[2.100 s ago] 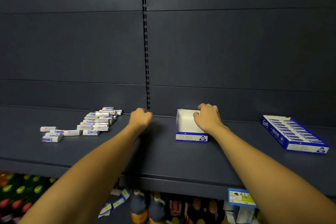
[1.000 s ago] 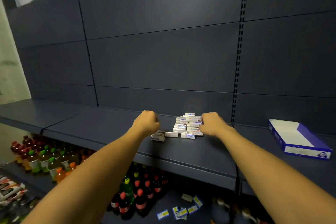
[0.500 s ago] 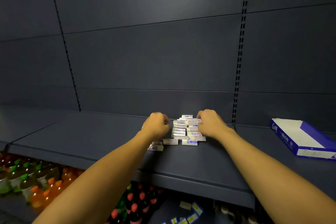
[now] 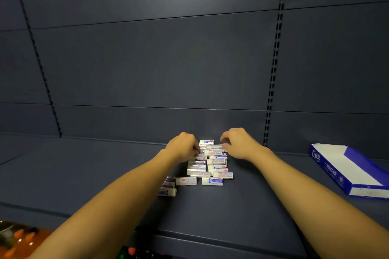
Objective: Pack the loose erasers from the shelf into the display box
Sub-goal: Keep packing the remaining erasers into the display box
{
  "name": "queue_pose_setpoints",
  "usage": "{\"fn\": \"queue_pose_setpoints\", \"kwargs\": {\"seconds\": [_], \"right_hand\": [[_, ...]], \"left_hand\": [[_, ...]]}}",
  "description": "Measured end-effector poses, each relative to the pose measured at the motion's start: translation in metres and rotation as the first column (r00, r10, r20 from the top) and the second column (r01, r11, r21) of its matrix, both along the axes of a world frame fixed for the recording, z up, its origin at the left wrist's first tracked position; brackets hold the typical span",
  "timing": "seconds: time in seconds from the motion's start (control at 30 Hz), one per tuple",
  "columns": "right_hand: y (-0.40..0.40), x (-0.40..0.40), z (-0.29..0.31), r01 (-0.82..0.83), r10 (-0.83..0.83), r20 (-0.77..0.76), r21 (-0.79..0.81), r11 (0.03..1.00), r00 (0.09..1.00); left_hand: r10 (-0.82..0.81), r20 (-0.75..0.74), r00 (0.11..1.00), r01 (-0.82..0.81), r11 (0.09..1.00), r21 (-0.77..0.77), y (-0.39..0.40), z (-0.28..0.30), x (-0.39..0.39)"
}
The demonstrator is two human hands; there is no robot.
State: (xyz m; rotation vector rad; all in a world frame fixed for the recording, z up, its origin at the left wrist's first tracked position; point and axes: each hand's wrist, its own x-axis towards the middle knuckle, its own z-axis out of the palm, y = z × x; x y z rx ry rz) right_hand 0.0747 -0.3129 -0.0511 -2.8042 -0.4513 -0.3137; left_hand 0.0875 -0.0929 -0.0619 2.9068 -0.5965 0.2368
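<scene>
In the head view, the loose erasers [image 4: 207, 166] lay in two rough columns at lower centre of the frame, on the dark shelf [image 4: 84, 174], with a few strays at the pile's lower left. The left hand [image 4: 183, 146] curled its fingers against the far left of the pile; whether it pinched one could not be told. The right hand [image 4: 237, 143] hovered at the far right, fingers bent and parted, perhaps touching the top eraser. The display box [image 4: 347, 171] sat empty at right, well apart. The erasers looked light, firm and slick-sleeved, best pinched across their long sides.
</scene>
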Motion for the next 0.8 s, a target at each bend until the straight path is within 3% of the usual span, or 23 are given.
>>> {"fn": "queue_pose_setpoints", "kwargs": {"seconds": [0.17, 0.37, 0.8], "right_hand": [[0.013, 0.005, 0.007, -0.006, 0.008, -0.016, 0.096, 0.995, 1.0], [0.027, 0.003, 0.003, 0.005, 0.002, -0.069, 0.098, 0.995, 0.998], [0.042, -0.01, 0.0, 0.098, -0.098, 0.007, -0.128, 0.987, 0.995]], "left_hand": [[-0.034, -0.013, 0.999, 0.034, 0.999, 0.022, 0.001, 0.004, 0.009], [-0.07, -0.023, 0.997, 0.07, 0.997, 0.018, 0.005, 0.001, 0.013], [-0.021, 0.044, 0.999, 0.025, 0.995, -0.097, 0.027, 0.004, 0.017]]}}
